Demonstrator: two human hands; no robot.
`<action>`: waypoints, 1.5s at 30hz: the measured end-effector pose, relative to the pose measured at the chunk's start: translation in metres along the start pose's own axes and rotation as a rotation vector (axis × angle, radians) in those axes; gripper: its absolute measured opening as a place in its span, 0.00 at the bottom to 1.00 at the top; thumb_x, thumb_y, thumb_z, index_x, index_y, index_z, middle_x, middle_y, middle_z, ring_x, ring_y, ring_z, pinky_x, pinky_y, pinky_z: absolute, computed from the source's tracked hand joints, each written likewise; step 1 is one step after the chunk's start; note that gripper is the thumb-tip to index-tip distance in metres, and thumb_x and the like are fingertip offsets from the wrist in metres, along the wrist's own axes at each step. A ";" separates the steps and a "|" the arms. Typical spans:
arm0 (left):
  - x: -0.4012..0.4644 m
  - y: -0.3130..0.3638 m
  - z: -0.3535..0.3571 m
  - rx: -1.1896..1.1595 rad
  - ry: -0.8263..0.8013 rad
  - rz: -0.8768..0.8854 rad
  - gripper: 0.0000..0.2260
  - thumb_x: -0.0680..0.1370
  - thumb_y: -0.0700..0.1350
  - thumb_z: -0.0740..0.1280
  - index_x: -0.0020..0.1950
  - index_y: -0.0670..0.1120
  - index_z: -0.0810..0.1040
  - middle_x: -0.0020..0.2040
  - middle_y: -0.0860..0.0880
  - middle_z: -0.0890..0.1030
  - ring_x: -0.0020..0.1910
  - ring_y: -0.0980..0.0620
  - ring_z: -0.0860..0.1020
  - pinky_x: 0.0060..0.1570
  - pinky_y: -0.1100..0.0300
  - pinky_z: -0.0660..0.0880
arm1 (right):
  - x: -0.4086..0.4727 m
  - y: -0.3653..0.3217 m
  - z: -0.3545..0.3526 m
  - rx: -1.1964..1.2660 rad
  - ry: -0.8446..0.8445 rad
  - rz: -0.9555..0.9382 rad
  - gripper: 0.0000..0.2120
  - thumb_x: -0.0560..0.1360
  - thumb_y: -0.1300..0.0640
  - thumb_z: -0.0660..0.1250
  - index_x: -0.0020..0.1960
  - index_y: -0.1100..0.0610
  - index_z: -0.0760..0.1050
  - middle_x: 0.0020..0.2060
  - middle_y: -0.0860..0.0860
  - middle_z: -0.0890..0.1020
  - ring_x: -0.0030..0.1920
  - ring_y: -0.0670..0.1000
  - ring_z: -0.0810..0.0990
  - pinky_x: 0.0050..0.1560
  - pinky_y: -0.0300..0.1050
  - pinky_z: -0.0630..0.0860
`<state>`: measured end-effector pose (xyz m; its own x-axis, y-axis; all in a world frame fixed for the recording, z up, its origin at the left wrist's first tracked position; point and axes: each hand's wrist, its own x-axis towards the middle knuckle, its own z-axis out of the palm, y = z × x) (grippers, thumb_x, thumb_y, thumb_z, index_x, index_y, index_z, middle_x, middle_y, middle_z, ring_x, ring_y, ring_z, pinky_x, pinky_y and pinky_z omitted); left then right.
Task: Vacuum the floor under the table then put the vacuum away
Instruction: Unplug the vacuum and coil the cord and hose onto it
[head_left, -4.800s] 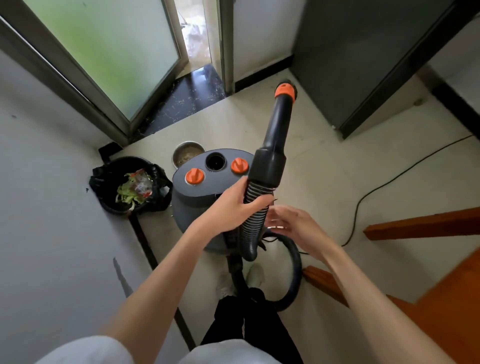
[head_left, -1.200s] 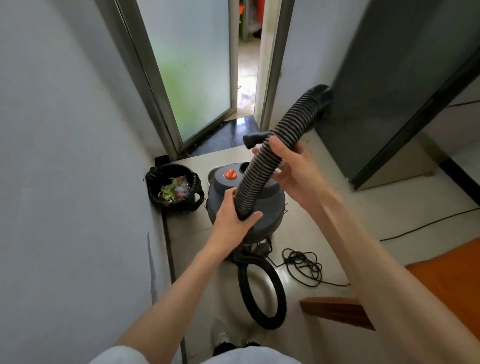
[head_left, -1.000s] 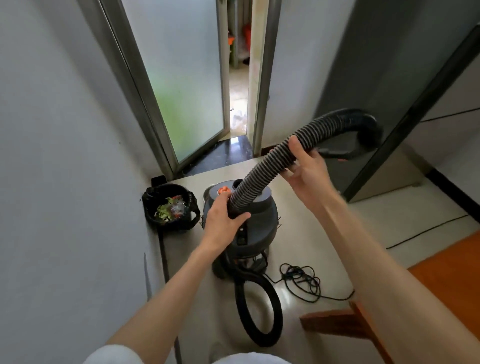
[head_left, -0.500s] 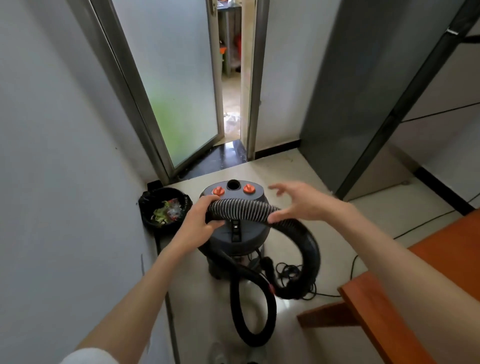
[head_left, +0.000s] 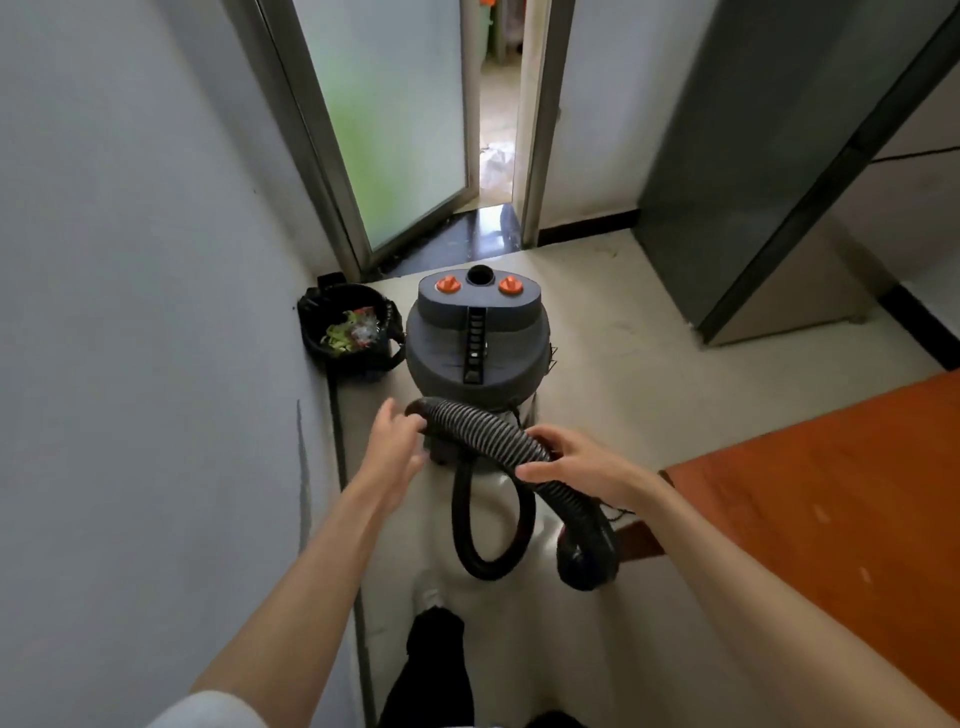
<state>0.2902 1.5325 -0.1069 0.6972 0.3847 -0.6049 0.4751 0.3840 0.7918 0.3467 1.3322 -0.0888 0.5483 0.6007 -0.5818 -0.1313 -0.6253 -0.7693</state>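
The grey canister vacuum (head_left: 478, 343) with two orange knobs stands on the floor by the left wall. Its ribbed black hose (head_left: 483, 428) arches low in front of the canister, and a further loop of it lies on the floor below. My right hand (head_left: 574, 462) grips the hose from above, with the thumb under it. My left hand (head_left: 392, 439) is at the hose's left end with loose fingers that just touch it. The hose's thick black end piece (head_left: 587, 551) hangs near the floor under my right forearm.
A black bin (head_left: 348, 332) with waste in it sits left of the vacuum against the wall. The orange wooden table (head_left: 831, 493) fills the right. A frosted glass door (head_left: 395, 119) stands ajar ahead, and a dark cabinet (head_left: 753, 156) is at back right. My legs (head_left: 436, 665) are below.
The hose came down from a high arc to a low one in front of the canister. My left hand loosened its grip, and my right hand closed round the hose. The view drew back.
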 end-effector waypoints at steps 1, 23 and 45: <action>-0.008 -0.008 0.007 -0.232 -0.040 -0.193 0.20 0.82 0.43 0.58 0.73 0.42 0.61 0.70 0.39 0.66 0.70 0.40 0.65 0.67 0.47 0.65 | -0.009 0.011 0.008 0.024 -0.010 -0.001 0.18 0.75 0.56 0.68 0.64 0.54 0.69 0.52 0.49 0.77 0.52 0.48 0.76 0.54 0.40 0.73; -0.229 -0.199 -0.016 0.632 -0.236 0.032 0.21 0.73 0.43 0.72 0.61 0.48 0.66 0.49 0.48 0.76 0.36 0.54 0.78 0.35 0.64 0.77 | -0.118 0.140 0.100 -0.538 0.236 -0.097 0.39 0.75 0.57 0.69 0.77 0.46 0.49 0.76 0.51 0.55 0.76 0.54 0.54 0.74 0.58 0.58; -0.177 -0.073 -0.016 1.148 -0.056 0.652 0.21 0.72 0.40 0.70 0.63 0.50 0.71 0.53 0.53 0.73 0.54 0.53 0.73 0.56 0.53 0.73 | -0.128 0.085 0.064 -0.278 0.370 -0.379 0.27 0.68 0.48 0.74 0.62 0.55 0.70 0.51 0.49 0.77 0.51 0.47 0.76 0.49 0.38 0.75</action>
<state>0.1236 1.4499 -0.0592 0.9779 0.1809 -0.1053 0.2083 -0.7926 0.5730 0.2122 1.2337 -0.0963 0.7724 0.6253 -0.1111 0.3238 -0.5382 -0.7782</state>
